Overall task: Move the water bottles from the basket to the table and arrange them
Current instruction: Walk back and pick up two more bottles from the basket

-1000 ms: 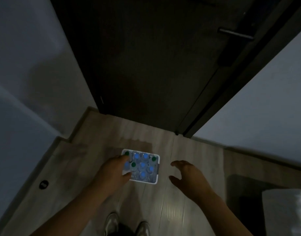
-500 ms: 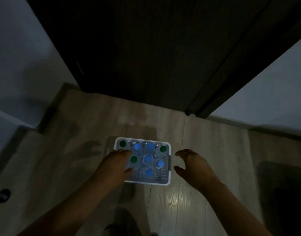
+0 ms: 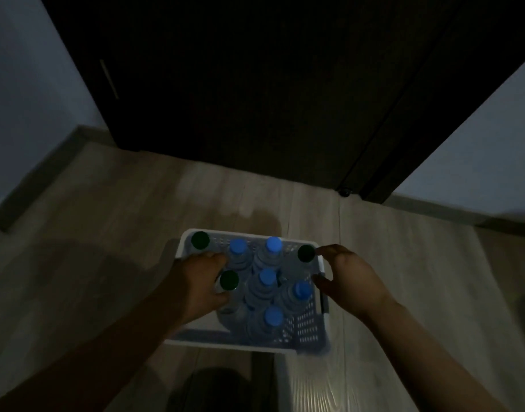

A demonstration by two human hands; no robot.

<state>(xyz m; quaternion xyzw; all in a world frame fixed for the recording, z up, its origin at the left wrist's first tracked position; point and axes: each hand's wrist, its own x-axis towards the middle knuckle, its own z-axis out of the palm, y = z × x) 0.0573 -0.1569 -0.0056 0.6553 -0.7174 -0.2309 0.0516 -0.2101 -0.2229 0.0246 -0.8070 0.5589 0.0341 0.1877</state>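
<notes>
Eight water bottles (image 3: 262, 292) counted, all upright in the white basket (image 3: 305, 325) on the floor at 6 o'clock; none moved yet, no table in sight. Clear bodies, five blue caps, three green. Left hand (image 3: 195, 281) curled over the basket's 9 o'clock side, grasp unclear. Right hand (image 3: 349, 278) unclenched, fingers arched at the 3 o'clock rim.

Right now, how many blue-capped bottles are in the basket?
5 bottles: two at the far wall, one central, one right, one nearest. The left hand may hide another.
</notes>
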